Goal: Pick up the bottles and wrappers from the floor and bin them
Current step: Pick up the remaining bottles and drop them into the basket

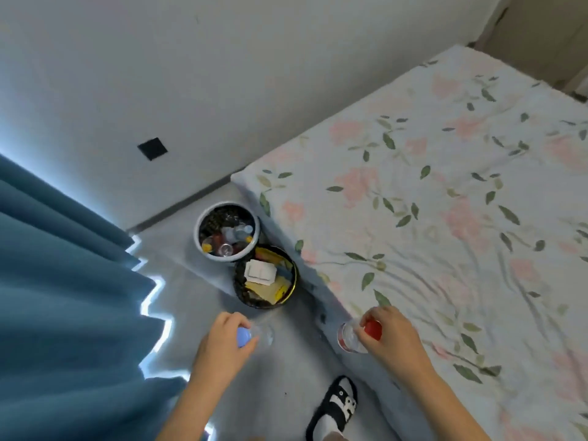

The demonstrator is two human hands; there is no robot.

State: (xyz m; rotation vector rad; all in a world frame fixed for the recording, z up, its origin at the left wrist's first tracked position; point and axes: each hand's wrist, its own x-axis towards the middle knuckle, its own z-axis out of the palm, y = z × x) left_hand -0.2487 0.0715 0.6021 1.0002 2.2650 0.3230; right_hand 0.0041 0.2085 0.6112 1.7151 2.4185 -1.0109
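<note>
I see a home bedroom: a bed with a floral sheet fills my right side, a blue curtain hangs at the left with daylight at its edge, and two small round bins stand on the grey floor beside the bed.

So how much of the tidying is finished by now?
Well along. The white-rimmed bin already holds several bottles, and the black bin holds wrappers and paper. The left hand grips a blue-capped bottle and the right hand a red-capped bottle; both remain to be dropped in.
</note>
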